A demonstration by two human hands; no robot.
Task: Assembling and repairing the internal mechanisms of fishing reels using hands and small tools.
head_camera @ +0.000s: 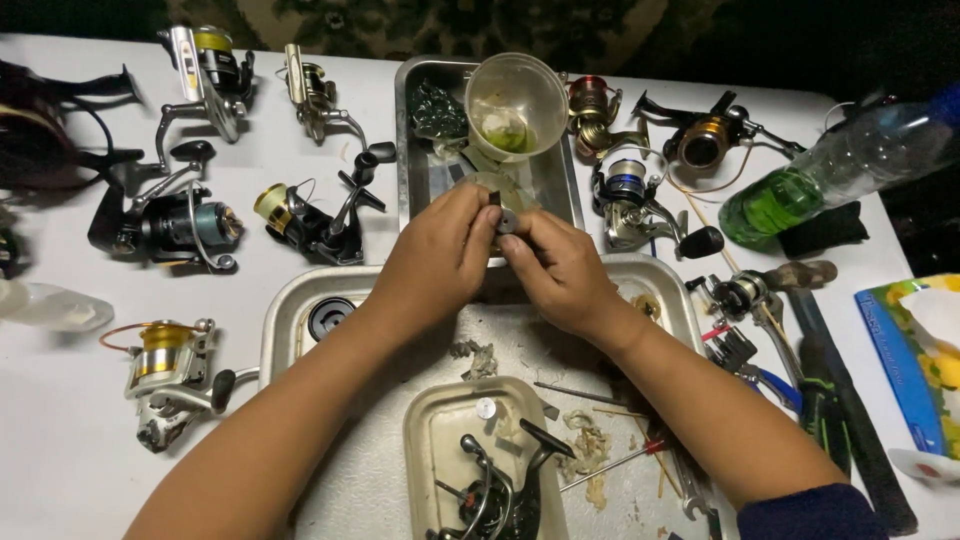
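Head view, both hands (500, 262) pinching small dark part (507, 222), steel tray (283, 310)

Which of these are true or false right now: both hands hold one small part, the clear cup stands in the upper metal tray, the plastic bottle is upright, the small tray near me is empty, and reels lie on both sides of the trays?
1. Both the left hand and the right hand pinch one small dark part. True.
2. The clear cup stands in the upper metal tray. True.
3. The plastic bottle is upright. False: it lies on its side.
4. The small beige tray is empty. False: it holds dark reel parts.
5. Fishing reels lie on both sides of the trays. True.
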